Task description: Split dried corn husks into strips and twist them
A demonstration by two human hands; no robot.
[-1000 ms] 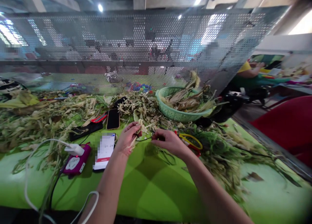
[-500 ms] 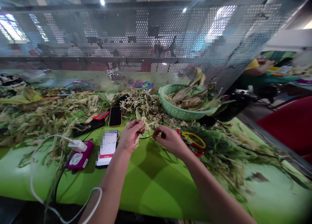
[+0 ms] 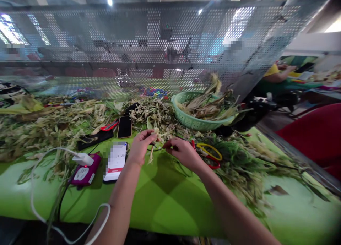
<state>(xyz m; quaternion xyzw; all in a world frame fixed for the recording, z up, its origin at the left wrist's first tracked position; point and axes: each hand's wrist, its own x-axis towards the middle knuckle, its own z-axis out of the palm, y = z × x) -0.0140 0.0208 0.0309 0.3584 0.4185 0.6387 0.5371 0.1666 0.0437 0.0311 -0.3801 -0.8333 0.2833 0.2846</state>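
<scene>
My left hand point(image 3: 139, 145) is closed around a small bundle of pale dried leaf strips point(image 3: 153, 147) that hangs down from its fingers. My right hand point(image 3: 182, 152) pinches a thin dark string point(image 3: 160, 149) that runs across to the bundle. Both hands hover just above the green table point(image 3: 165, 202), a few centimetres apart. Red and yellow scissors point(image 3: 210, 154) lie just right of my right hand.
Dried leaves point(image 3: 53, 128) cover the back of the table. A green basket point(image 3: 193, 122) holds more husks. Phones point(image 3: 124, 126), a lit phone point(image 3: 115, 161) and a purple power bank point(image 3: 84, 172) with white cable lie at left. A perforated metal screen point(image 3: 160, 49) stands behind. Another person point(image 3: 277, 72) sits far right.
My hands have drawn closer together and my right hand has shifted slightly left along the string. The camera view rose a little.
</scene>
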